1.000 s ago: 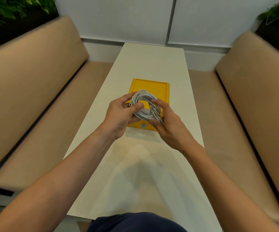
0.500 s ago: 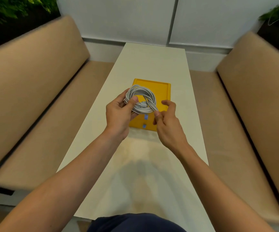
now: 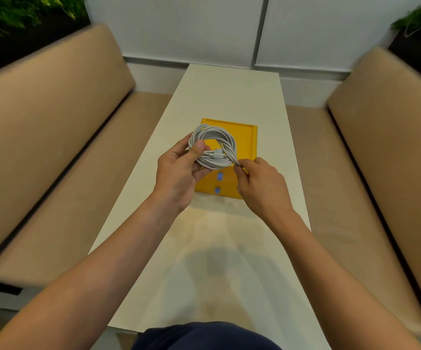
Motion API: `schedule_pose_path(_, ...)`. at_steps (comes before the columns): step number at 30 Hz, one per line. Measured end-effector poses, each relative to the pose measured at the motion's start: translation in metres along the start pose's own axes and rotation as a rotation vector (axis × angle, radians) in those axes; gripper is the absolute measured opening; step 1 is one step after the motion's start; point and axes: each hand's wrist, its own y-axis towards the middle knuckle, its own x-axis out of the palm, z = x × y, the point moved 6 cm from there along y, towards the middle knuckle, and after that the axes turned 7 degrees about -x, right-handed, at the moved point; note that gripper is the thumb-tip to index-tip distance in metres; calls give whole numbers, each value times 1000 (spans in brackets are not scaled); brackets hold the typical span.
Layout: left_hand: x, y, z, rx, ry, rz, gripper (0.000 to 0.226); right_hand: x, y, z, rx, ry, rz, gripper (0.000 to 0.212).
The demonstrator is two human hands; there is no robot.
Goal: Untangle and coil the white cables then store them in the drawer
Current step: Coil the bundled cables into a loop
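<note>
At the bottom centre of the frame a strip of dark navy cloth [image 3: 204,335] marks the person's lap, and two bare forearms run up from the lower corners towards the middle. The left hand [image 3: 177,173] grips the coil of white round cable [image 3: 214,131], thumb pressed over the near-left side of the loops and fingers curled beneath. The right hand [image 3: 263,184] sits just right of it, thumb and forefinger closed narrowly on a strand at the coil's lower right edge. A pair of white connector plugs [image 3: 219,155] lies across the loop's opening. The coil is held in the air just above the small yellow plastic drawer box [image 3: 248,142], which stands on the long white table [image 3: 232,92] at mid-frame. Two small blue pull tabs [image 3: 220,176] show on its near face, and both drawer fronts look closed. Tan padded benches [image 3: 53,147] flank the table on either side, green plants [image 3: 15,16] fill the upper corners, and a pale panelled wall [image 3: 179,26] closes the top. Coiling looks nearly finished, with the loose end being tucked or wrapped to bind the loops. The next move likely calls for securing that end so the coil cannot spring open, then freeing one hand to pull a drawer by its tab while the other holds the bundle.
</note>
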Motion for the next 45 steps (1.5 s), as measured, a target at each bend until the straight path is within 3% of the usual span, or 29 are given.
schedule_pose_path(3, 3, -3, 3, 0, 25, -26, 33, 1, 5, 2, 79, 288, -86, 24)
schedule_pose_path(9, 4, -10, -1, 3, 71, 3, 27, 3, -2, -1, 218, 889, -14, 14)
schedule_pose_path(14, 4, -11, 1, 102, 256, 71, 29, 15, -13, -3, 242, 1181, -97, 32)
schedule_pose_path(17, 4, -11, -1, 103, 314, 62, 25, 14, -16, -4, 251, 1215, -76, 23)
schedule_pose_path(25, 8, -9, -10, 57, 438, 42, 23, 25, -20, 2, 351, 1279, 61, 21)
schedule_pose_path(32, 5, -6, -15, 68, 474, 54, 23, 23, -19, 10, 328, 1303, 161, 18)
schedule_pose_path(38, 6, 3, -19, 109, 550, 120, 44, 23, -22, 11, 285, 1302, 215, 16)
schedule_pose_path(45, 6, 10, -26, -2, 495, -67, 29, 28, -23, 21, 295, 1274, 135, 18)
